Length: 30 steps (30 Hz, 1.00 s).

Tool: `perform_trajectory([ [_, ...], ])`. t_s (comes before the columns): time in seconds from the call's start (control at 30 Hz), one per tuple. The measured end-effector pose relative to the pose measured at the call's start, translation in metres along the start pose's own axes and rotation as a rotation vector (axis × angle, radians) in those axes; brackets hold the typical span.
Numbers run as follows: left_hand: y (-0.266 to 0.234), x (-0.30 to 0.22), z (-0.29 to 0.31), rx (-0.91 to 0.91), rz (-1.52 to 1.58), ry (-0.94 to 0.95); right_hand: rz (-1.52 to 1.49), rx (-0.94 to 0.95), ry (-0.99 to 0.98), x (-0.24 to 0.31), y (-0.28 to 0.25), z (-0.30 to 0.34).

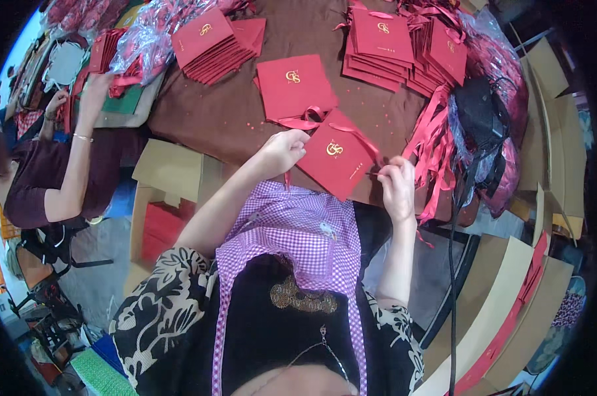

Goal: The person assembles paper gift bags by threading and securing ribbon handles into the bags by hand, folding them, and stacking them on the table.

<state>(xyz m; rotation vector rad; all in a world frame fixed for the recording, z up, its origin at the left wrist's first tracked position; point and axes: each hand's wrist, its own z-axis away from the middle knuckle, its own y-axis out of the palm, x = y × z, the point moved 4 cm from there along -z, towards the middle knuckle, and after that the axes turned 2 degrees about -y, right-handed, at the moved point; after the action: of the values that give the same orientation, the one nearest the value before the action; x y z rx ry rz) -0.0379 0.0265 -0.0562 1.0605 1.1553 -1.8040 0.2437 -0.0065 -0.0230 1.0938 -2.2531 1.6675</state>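
Observation:
A flat red paper bag (337,162) with a gold emblem lies tilted at the near edge of the brown table (213,119). My left hand (282,150) pinches its left corner, where a red ribbon loop (305,120) sits. My right hand (396,181) grips a thin dark tool or ribbon end at the bag's right corner. Another red bag (294,86) lies flat just behind it.
Stacks of red bags (214,43) (384,46) fill the table's far side, with loose red ribbons (434,132) and a black pouch (478,112) at right. A cardboard box (163,204) with red bags stands at left. Another person (54,178) works at far left. Cardboard sheets (509,297) lean at right.

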Motion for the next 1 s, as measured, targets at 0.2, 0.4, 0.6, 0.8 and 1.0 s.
perform_trajectory([
  [0.2,0.005,-0.019,0.004,-0.053,-0.08,-0.013,-0.331,-0.161,-0.035,0.049,-0.007,-0.024],
  [0.4,0.015,-0.038,0.008,-0.062,-0.118,0.029,-0.152,-0.114,-0.087,0.071,0.041,-0.037],
  [0.6,0.018,-0.04,0.009,-0.109,-0.128,0.13,-0.047,-0.118,-0.098,0.079,0.047,-0.039],
  [0.8,0.019,-0.046,0.01,-0.118,-0.159,0.119,0.003,-0.136,-0.104,0.082,0.048,-0.037],
  [1.0,0.019,-0.056,0.012,-0.124,-0.184,0.121,0.032,-0.14,-0.109,0.086,0.043,-0.039],
])
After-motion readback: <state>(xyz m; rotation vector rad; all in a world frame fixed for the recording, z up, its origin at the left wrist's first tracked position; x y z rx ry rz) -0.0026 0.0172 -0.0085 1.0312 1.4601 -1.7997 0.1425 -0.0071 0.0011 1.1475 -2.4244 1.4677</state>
